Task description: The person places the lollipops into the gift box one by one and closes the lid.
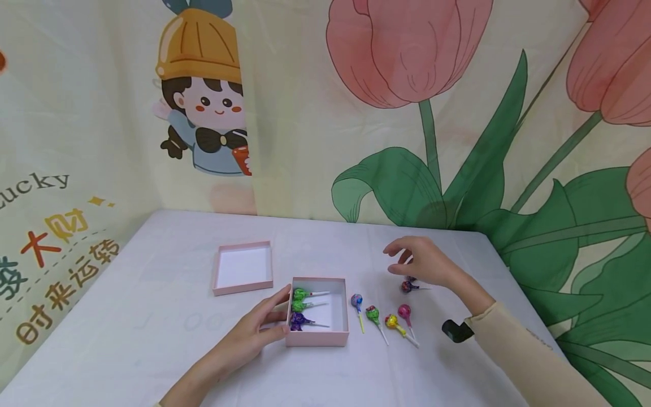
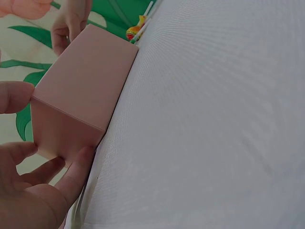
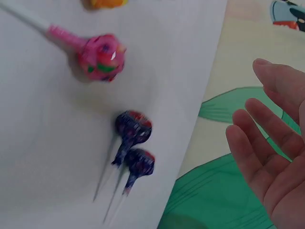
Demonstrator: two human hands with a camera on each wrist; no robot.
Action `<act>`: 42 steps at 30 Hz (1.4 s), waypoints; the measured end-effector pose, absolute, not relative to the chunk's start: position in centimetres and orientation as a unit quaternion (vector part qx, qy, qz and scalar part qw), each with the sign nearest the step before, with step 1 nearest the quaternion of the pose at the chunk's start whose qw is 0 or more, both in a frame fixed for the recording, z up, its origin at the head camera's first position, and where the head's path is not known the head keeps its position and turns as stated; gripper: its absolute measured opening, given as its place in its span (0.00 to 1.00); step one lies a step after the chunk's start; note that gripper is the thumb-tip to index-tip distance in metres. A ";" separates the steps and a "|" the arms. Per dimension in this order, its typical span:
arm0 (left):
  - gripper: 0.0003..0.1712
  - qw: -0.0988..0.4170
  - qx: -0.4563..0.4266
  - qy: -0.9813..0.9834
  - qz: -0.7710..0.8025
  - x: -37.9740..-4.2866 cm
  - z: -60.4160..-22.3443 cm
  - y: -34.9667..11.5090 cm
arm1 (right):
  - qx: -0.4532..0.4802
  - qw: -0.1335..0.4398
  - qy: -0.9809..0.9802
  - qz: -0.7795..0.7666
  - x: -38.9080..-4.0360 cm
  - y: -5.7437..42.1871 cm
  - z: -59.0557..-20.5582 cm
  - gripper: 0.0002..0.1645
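Observation:
My left hand [image 1: 254, 328] holds the left side of an open pink box [image 1: 317, 339], its fingers and thumb against the wall and corners; the left wrist view shows the fingertips on the pink side [image 2: 66, 124]. Inside lie green lollipops [image 1: 300, 294] and purple lollipops [image 1: 299, 320], sticks pointing right. My right hand [image 1: 424, 261] hovers over the table's right part, fingers apart and loosely bent, nothing in them. Close below it are two dark-wrapped lollipops [image 3: 133, 128], side by side in the right wrist view; the hand partly hides one in the head view.
Between box and right hand lie a blue lollipop [image 1: 356, 302], a green-and-red one [image 1: 373, 314], a yellow one [image 1: 392, 321] and a pink one [image 1: 404, 312]. A pink box lid [image 1: 244, 265] lies behind the box to the left. A printed curtain [image 1: 295, 113] hangs behind the white table [image 1: 152, 316].

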State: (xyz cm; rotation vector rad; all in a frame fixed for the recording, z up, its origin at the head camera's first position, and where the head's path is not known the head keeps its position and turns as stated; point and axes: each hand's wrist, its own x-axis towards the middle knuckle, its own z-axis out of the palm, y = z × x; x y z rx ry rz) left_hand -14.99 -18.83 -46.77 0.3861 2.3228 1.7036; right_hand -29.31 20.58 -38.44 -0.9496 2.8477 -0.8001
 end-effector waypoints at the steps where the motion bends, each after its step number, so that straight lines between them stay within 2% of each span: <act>1: 0.45 0.117 0.133 0.794 0.582 -15.0 -46.8 -18.8 | -0.301 0.019 0.918 -0.257 -29.6 20.9 -38.7 0.22; 15: 0.45 0.117 0.135 0.794 0.581 -15.1 -46.8 -18.8 | -0.266 0.035 0.932 -0.243 -32.2 25.4 -41.9 0.22; 23: 0.45 0.120 0.132 0.793 0.582 -15.1 -46.9 -18.8 | -0.218 0.069 0.944 -0.238 -32.4 26.3 -43.0 0.22; 42: 0.45 0.121 0.136 0.786 0.591 -15.0 -47.0 -18.9 | -0.211 0.085 0.947 -0.228 -32.6 27.1 -44.4 0.12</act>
